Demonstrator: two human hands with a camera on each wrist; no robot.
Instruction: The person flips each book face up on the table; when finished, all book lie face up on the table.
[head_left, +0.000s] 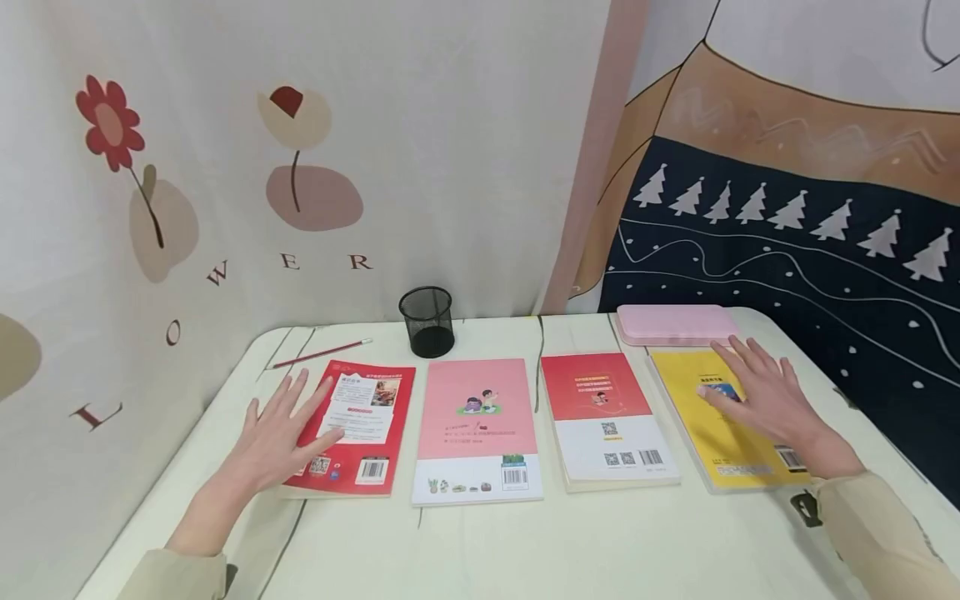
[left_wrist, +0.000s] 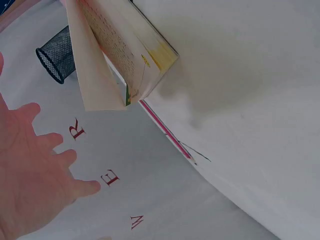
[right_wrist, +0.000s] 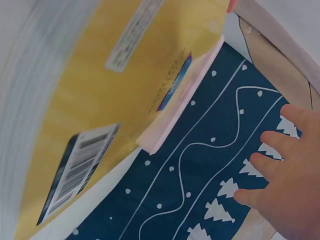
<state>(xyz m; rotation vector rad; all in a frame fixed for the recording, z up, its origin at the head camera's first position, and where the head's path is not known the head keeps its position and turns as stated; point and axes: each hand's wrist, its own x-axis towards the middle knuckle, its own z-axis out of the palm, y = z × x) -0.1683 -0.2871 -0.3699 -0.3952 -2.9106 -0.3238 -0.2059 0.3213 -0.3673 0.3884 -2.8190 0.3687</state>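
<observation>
In the head view my left hand (head_left: 270, 437) is spread over the left side of a red book (head_left: 352, 458). My right hand (head_left: 772, 400) spreads its fingers over a yellow book (head_left: 697, 433), fingertips near a pink case (head_left: 675, 325). Whether either hand touches its book I cannot tell. Between them lie a pink-and-white book (head_left: 480, 433) and a red-and-white book (head_left: 600, 417). The left wrist view has a book (left_wrist: 120, 50) with parted pages, beyond the outstretched fingers. In the right wrist view the yellow book (right_wrist: 125, 75) looms close, apart from the fingers.
A black mesh pen cup (head_left: 427, 321) stands at the back of the table (head_left: 480, 550). Left of it lies a red pencil (head_left: 322, 353). Printed curtains (head_left: 465, 167) hang directly behind the table.
</observation>
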